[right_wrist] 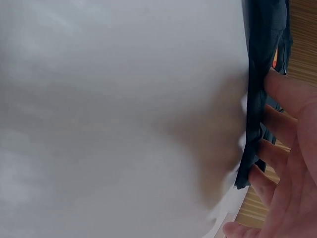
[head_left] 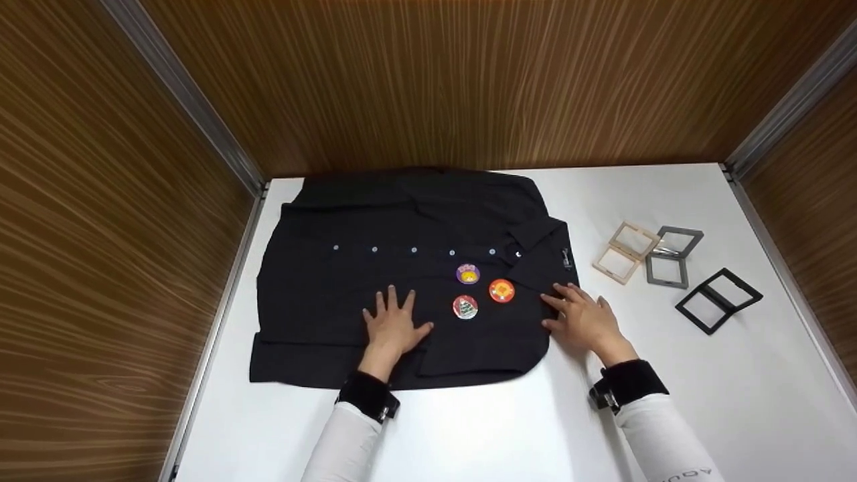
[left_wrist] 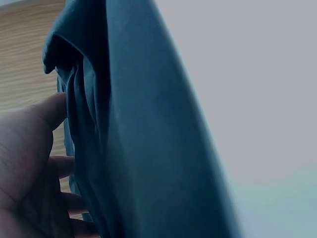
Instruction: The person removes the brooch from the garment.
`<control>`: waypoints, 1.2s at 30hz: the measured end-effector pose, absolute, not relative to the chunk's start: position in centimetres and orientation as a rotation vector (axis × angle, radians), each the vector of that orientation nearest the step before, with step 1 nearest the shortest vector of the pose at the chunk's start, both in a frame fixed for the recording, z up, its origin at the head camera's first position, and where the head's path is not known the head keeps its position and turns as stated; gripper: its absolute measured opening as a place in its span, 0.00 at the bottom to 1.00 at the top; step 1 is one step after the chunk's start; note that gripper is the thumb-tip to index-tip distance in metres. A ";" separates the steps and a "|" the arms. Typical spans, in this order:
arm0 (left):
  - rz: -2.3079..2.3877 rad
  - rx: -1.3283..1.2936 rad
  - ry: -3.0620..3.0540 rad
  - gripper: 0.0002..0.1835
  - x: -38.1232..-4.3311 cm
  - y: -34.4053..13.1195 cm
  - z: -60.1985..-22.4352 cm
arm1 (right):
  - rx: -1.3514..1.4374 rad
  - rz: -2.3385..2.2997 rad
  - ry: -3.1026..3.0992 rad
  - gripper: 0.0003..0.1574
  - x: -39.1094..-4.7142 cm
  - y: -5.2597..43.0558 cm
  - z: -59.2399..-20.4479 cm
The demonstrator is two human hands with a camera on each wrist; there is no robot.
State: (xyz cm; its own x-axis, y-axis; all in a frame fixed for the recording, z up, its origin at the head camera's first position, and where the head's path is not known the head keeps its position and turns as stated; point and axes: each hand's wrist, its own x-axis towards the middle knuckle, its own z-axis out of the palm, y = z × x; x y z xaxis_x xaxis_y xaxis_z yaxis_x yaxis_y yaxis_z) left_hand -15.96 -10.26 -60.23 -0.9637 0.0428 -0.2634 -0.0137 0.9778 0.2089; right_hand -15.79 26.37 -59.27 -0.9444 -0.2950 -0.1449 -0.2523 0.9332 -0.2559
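Note:
A dark button-up shirt [head_left: 321, 288] lies spread on its side across the white table, collar [head_left: 546, 251] toward the right. Three round pin badges sit on its chest: a purple one [head_left: 468, 274], an orange one [head_left: 501, 290] and a red one with a tree [head_left: 465, 306]. My left hand [head_left: 390, 329] rests on the front of the shirt with fingers spread. At the shoulder edge below the collar, my right hand [head_left: 584, 317] touches the cloth with its fingertips. In the right wrist view its fingers [right_wrist: 280, 124] lie along the shirt's edge.
To the right on the white table [head_left: 482, 435] lie three opened flat cases with clear windows: a beige one [head_left: 620, 262], a grey one [head_left: 650, 262] and a black one [head_left: 710, 292]. Wood-grain panels [head_left: 469, 87] wall in the back and both sides.

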 end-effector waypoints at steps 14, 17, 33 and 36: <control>0.460 -0.013 2.837 0.41 -16.3 -10.2 -59.4 | -0.381 -0.455 2.901 0.35 -16.0 26.0 -58.7; 0.436 0.005 2.839 0.39 -16.4 -10.1 -59.2 | -0.379 -0.453 2.910 0.35 -16.0 26.0 -58.8; 0.418 0.272 3.088 0.28 -15.8 -8.2 -58.6 | -0.313 -0.725 2.963 0.31 -16.2 22.7 -57.2; 0.435 0.330 3.109 0.26 -16.0 -7.5 -58.5 | -0.300 -0.928 2.930 0.27 -16.2 21.5 -57.4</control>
